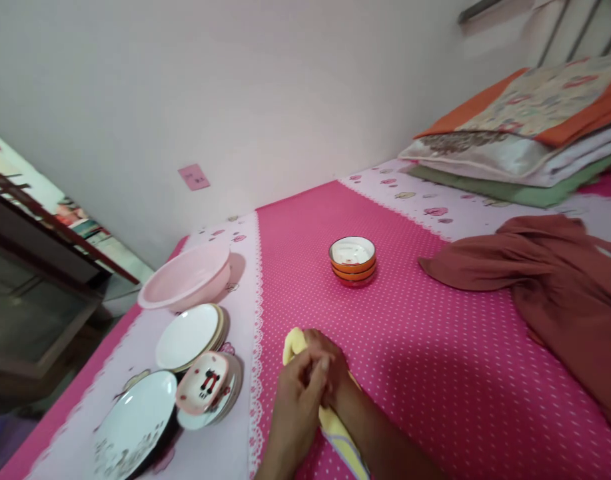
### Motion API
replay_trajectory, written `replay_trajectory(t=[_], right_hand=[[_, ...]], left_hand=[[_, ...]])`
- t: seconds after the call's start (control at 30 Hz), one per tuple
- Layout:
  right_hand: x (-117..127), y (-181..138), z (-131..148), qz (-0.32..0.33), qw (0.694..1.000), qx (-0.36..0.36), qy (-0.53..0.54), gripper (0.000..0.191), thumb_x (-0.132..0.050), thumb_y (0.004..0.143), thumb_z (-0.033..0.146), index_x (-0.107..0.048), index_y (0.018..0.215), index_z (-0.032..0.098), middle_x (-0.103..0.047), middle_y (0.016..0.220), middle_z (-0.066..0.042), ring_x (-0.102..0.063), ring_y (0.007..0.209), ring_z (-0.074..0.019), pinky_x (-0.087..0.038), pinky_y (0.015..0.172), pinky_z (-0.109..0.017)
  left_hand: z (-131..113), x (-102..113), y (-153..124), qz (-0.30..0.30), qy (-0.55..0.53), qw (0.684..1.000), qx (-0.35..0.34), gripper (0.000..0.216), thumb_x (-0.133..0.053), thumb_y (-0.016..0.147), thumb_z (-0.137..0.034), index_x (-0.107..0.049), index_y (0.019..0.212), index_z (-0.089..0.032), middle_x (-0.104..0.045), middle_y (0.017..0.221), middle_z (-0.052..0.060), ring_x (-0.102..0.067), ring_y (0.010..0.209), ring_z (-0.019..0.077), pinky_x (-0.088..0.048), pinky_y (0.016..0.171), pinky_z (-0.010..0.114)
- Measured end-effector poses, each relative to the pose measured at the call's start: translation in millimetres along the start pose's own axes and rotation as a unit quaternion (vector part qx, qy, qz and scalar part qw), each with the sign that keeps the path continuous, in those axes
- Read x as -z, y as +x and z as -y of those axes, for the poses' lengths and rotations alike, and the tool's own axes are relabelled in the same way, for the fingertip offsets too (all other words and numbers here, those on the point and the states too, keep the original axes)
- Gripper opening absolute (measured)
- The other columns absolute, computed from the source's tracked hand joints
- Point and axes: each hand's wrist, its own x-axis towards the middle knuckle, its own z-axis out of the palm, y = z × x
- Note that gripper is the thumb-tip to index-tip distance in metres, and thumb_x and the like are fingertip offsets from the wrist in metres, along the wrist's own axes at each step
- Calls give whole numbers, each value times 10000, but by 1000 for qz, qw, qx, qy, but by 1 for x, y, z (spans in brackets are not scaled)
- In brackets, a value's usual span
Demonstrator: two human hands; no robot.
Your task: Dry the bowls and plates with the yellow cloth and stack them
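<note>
Cloth (339, 433), yellow, is at the near middle, over the pink cover (400, 307); its middle is hidden by both hands, its near end cut off. Left hand (301, 383) and right hand (330, 359) are pressed together over it; whether either one's fingers clamp it, I cannot tell. Farther off, stacked bowls (353, 272) show only the top one's inside. Reddish-brown fabric (550, 267) is cut off at right.

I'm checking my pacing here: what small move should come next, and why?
I'd probably part the left hand from the right hand and open out the yellow cloth. The hands are pressed together at the cloth, which looks bunched, and neither touches the stacked bowls farther ahead, so loosening the cloth seems a sensible first step.
</note>
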Motion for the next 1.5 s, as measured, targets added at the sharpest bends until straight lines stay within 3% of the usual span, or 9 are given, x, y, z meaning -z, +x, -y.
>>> replay_trajectory(t=[0.1, 0.2, 0.37, 0.5, 0.7, 0.83, 1.07, 1.3, 1.5], right_hand=[[1, 0, 0, 20, 1000, -1, -7, 276, -647, 903, 269, -645, 1170, 198, -730, 1160, -101, -683, 1078, -252, -459, 893, -304], [2, -1, 1, 29, 1000, 2, -11, 290, -633, 920, 266, -633, 1202, 197, -726, 1192, -102, -680, 1097, -245, -450, 896, -301], [1, -2, -1, 33, 999, -3, -16, 269, -622, 933, 304, -624, 1182, 203, -732, 1150, -102, -689, 1059, -241, -436, 860, -302], [-1, -2, -3, 36, 999, 0, -18, 254, -618, 932, 293, -621, 1168, 200, -728, 1131, -99, -688, 1053, -240, -429, 847, -305], [-1, -2, -2, 38, 999, -3, -20, 259, -616, 939, 292, -617, 1183, 205, -731, 1131, -93, -687, 1047, -234, -424, 838, -299], [0, -1, -1, 41, 999, -3, -19, 255, -601, 928, 270, -620, 1174, 205, -728, 1138, -93, -683, 1051, -238, -421, 840, -306], [6, -2, 4, 43, 999, -11, -16, 220, -618, 937, 278, -631, 1141, 197, -733, 1136, -100, -688, 1042, -244, -421, 839, -311], [7, -2, 5, 43, 999, -15, -13, 209, -638, 925, 274, -632, 1119, 198, -737, 1128, -93, -691, 1038, -244, -421, 832, -309], [6, -1, 4, 43, 999, -15, -10, 256, -632, 924, 265, -631, 1171, 199, -727, 1177, -94, -685, 1075, -255, -426, 859, -315]], left_hand=[[46, 44, -57, -84, -110, 981, 138, 532, -796, 699, -695, -753, 839, -183, -578, 545, -7, -442, 419, 106, -268, 446, 234], [77, 98, -87, -242, -149, 941, 182, 608, -876, 550, -686, -755, 865, -181, -574, 545, -19, -430, 415, 98, -248, 441, 219], [83, 171, -93, -409, -64, 901, 130, 716, -851, 487, -730, -685, 911, -177, -623, 599, -15, -510, 484, 151, -348, 451, 261], [75, 198, -74, -422, 106, 891, 131, 789, -685, 612, -800, -624, 1076, -165, -670, 634, 12, -586, 515, 225, -439, 534, 341], [66, 205, -43, -360, 377, 829, 201, 661, -498, 839, -590, -575, 1299, -122, -768, 899, 105, -729, 891, 356, -491, 794, 420], [63, 208, -30, -325, 397, 824, 240, 446, -558, 817, -504, -643, 1093, -164, -769, 812, 117, -724, 979, 408, -480, 800, 428], [61, 213, -14, -300, 386, 831, 266, 185, -663, 765, -421, -567, 757, -263, -696, 607, 87, -726, 848, 411, -452, 740, 421], [52, 201, -9, -361, 255, 869, 220, 140, -598, 808, -283, -471, 749, -277, -584, 530, 21, -703, 656, 355, -485, 658, 410], [46, 145, 8, -391, -36, 908, 143, 232, -619, 740, -153, -551, 953, -215, -649, 664, -13, -679, 570, 209, -560, 580, 331]])
